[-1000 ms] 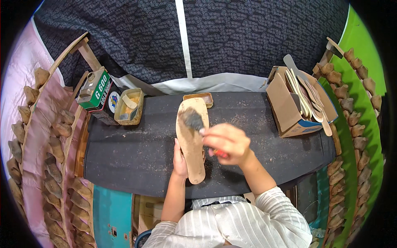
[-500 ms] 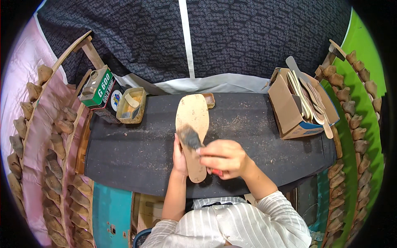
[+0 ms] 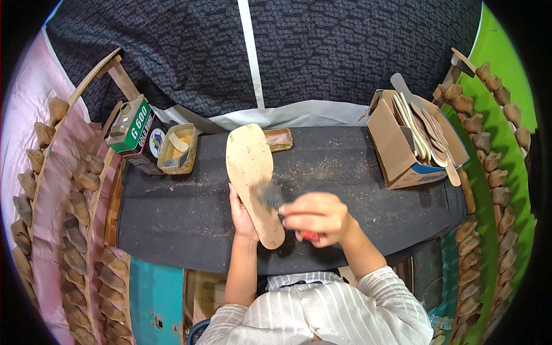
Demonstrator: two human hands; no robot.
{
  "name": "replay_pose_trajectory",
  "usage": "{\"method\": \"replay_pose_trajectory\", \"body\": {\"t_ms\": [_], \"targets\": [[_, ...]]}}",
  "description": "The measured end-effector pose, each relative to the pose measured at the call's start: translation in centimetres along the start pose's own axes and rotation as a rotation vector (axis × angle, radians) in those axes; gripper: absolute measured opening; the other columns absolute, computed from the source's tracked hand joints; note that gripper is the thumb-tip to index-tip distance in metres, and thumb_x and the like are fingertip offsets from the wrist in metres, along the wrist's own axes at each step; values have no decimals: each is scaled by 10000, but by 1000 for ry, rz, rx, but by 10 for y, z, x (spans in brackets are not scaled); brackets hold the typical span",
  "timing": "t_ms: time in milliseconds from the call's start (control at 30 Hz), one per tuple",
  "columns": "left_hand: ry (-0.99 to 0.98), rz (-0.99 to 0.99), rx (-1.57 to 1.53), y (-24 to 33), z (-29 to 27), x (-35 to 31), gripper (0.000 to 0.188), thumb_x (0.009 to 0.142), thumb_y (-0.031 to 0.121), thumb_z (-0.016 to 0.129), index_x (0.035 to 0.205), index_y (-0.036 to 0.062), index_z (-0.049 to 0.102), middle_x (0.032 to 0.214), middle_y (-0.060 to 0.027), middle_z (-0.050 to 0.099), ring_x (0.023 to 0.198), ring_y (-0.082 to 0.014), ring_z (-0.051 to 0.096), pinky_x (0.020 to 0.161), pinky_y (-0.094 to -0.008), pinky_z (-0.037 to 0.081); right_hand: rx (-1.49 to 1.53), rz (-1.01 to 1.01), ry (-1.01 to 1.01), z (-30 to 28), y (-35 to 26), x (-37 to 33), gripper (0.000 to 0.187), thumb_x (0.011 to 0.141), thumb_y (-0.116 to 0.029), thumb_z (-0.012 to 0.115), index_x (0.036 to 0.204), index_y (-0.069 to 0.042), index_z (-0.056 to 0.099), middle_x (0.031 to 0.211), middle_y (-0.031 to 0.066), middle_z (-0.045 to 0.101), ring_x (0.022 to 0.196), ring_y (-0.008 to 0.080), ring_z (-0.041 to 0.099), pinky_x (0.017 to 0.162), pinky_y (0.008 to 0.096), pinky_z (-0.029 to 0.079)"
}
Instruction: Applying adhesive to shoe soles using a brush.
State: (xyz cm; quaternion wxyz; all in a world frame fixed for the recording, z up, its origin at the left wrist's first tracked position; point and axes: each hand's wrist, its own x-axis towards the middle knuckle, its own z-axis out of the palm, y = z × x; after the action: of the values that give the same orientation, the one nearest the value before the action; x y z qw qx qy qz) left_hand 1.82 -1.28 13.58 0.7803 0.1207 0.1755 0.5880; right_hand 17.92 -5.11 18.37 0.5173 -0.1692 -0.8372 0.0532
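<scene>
A tan, sole-shaped shoe insole (image 3: 249, 156) is held up over the dark table, its wide end pointing away and its narrow end near me. My left hand (image 3: 244, 221) grips its left edge and underside, with part of the fingers hidden behind it. My right hand (image 3: 317, 217) is closed around a brush with dark bristles (image 3: 269, 196), blurred by motion, which lies against the insole's middle. A bit of red shows under the right hand's fingers. Dark flecks mark the insole's surface.
At the back left stand a green and black metal can (image 3: 133, 135) and a yellowish tub (image 3: 168, 168) with a pale piece inside. A small shallow tray (image 3: 285, 141) lies behind the insole. A cardboard box (image 3: 397, 161) holding insoles stands at right. Crumbs dot the black-covered table (image 3: 345, 230); shoe lasts (image 3: 77, 256) line both side racks.
The insole has tilted, its wide end swinging left and uncovering more of the small tray. The brush and my right hand have shifted slightly right.
</scene>
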Motion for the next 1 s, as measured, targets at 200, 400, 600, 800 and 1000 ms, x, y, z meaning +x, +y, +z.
{"method": "replay_pose_trajectory", "body": {"t_ms": [200, 400, 600, 800, 1000], "targets": [[-60, 18, 154, -3, -28, 7, 636, 924, 592, 210, 1172, 84, 502, 879, -96, 611, 719, -208, 590, 607, -352, 498, 116, 44, 21, -7, -4, 0, 213, 631, -65, 697, 835, -8, 681, 913, 149, 663, 689, 257, 643, 590, 320, 522], [56, 105, -15, -6, -2, 6, 667, 905, 632, 207, 1190, 97, 487, 1030, -73, 589, 831, -204, 599, 675, -361, 512, -68, 46, 38, 7, 6, 7, 316, 575, -17, 688, 887, -15, 643, 1004, 143, 626, 826, 286, 621, 711, 356, 522], [-309, 85, 116, 9, -45, 20, 681, 895, 648, 206, 1112, 75, 505, 848, -162, 605, 720, -238, 604, 636, -372, 513, 133, 7, -185, 0, -8, -2, 232, 587, -49, 695, 814, -12, 664, 945, 130, 650, 681, 256, 631, 596, 320, 519], [-147, 199, 83, 2, -40, 24, 534, 966, 480, 252, 1294, 102, 438, 1235, -31, 525, 1058, -183, 515, 904, -322, 424, 56, 43, 19, 9, 1, -6, 343, 561, -17, 701, 898, -20, 635, 983, 126, 631, 770, 272, 619, 641, 346, 514], [-129, 135, 80, 9, -35, 26, 646, 901, 612, 242, 1129, 66, 501, 767, -107, 566, 670, -235, 555, 537, -389, 464, 234, 153, -155, -3, -7, -15, 383, 507, 90, 572, 870, -14, 635, 885, 119, 622, 718, 281, 601, 604, 347, 503]]}}
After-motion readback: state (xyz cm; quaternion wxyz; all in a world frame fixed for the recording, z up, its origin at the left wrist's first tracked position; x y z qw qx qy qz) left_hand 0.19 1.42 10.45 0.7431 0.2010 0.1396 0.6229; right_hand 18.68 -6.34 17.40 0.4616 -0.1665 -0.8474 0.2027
